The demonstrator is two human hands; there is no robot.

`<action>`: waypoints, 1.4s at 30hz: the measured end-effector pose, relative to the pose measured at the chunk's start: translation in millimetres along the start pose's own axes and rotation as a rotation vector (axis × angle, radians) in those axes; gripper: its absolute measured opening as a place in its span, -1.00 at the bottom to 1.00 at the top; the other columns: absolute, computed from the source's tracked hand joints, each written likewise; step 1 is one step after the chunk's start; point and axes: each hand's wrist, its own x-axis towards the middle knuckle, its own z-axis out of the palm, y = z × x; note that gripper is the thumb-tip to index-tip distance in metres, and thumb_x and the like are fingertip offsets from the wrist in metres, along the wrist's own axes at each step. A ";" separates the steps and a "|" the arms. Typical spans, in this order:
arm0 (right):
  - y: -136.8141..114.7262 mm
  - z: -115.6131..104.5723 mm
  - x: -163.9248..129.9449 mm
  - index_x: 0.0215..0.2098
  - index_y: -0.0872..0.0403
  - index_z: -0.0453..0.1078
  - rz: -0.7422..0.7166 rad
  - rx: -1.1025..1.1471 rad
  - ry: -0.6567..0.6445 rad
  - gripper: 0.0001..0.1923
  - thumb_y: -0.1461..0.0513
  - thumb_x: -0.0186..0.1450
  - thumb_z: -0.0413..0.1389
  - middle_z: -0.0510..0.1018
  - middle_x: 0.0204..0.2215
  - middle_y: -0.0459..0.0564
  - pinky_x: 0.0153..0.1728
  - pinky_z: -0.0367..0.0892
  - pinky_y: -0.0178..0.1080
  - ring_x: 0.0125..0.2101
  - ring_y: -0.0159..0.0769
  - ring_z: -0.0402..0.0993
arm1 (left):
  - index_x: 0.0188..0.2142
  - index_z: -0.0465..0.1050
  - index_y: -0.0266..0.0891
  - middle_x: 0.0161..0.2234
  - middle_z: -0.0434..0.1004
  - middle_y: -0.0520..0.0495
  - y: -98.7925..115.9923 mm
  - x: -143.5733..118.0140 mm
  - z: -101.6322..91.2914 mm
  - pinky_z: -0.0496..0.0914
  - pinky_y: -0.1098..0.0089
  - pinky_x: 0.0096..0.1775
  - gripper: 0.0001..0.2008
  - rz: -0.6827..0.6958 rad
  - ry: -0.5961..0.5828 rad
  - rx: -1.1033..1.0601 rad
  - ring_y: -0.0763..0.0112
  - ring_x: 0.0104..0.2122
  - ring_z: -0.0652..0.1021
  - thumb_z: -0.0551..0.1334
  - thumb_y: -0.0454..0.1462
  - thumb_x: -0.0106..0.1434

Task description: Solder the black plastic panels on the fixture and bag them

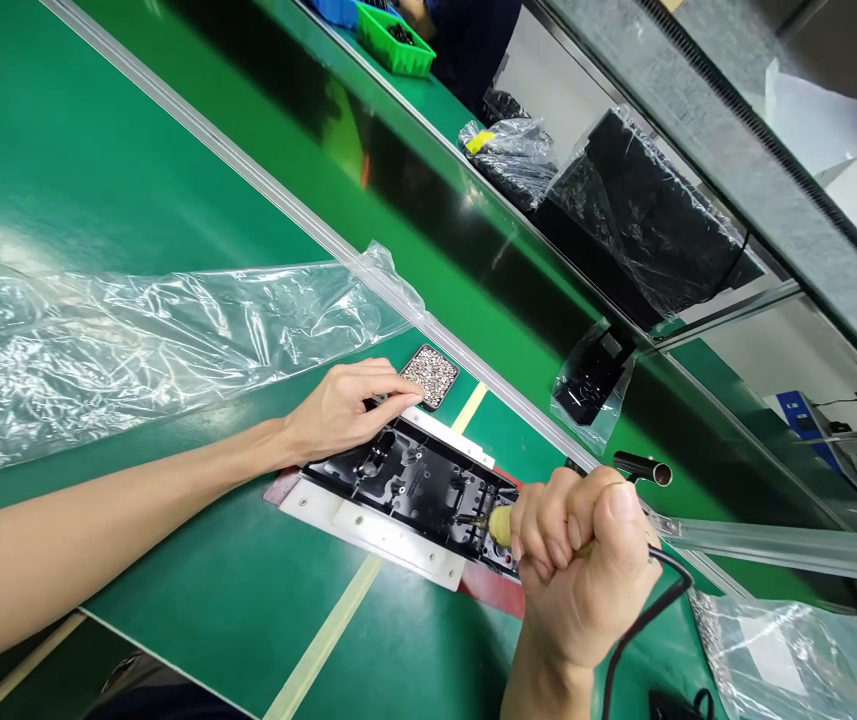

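My left hand (345, 405) rests with fingers spread on the far edge of a black plastic housing (413, 485) that sits in a white fixture (368, 525) on the green table. My right hand (582, 570) is closed around a yellow-handled electric screwdriver (499, 525). Its tip touches the inside of the housing at the right end. A black cable (645, 620) runs from the tool down past my wrist.
A small black tray of screws (430, 375) lies just beyond the housing. A large clear plastic bag (135, 340) lies at the left. Bagged black parts (645, 220) sit across the conveyor rail (308, 225). More plastic bags (788, 650) lie at the lower right. Another person stands at the top.
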 end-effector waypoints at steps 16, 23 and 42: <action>1.2 0.7 1.8 -0.61 0.06 0.07 -0.009 -0.016 -0.017 -0.48 0.13 0.47 0.06 0.03 -0.74 -0.26 -0.75 0.08 -0.45 -0.77 -0.56 -0.05 | -0.20 0.62 -0.21 -0.33 0.67 -0.07 -2.3 0.0 -1.6 0.49 0.24 -0.16 -0.92 0.304 -0.091 -0.059 0.34 -0.29 0.58 0.33 -0.29 0.44; 1.1 -0.5 1.5 -0.61 0.06 0.08 -0.003 -0.011 -0.014 -0.49 0.14 0.48 0.05 0.06 -0.75 -0.27 -0.74 0.09 -0.46 -0.77 -0.57 -0.05 | -0.21 0.59 -0.21 -0.32 0.67 -0.05 -4.7 -1.3 -2.1 0.47 0.24 -0.15 -0.96 0.337 -0.100 -0.056 0.33 -0.27 0.57 0.35 -0.35 0.41; 1.7 -3.4 1.2 -0.59 0.06 0.03 -0.002 0.006 -0.039 -0.49 0.13 0.50 0.02 0.01 -0.74 -0.28 -0.76 0.02 -0.48 -0.77 -0.58 -0.11 | -0.23 0.58 -0.21 -0.33 0.63 -0.03 -7.9 -3.8 -0.2 0.48 0.26 -0.15 -0.94 0.319 -0.087 -0.036 0.36 -0.28 0.56 0.34 -0.37 0.41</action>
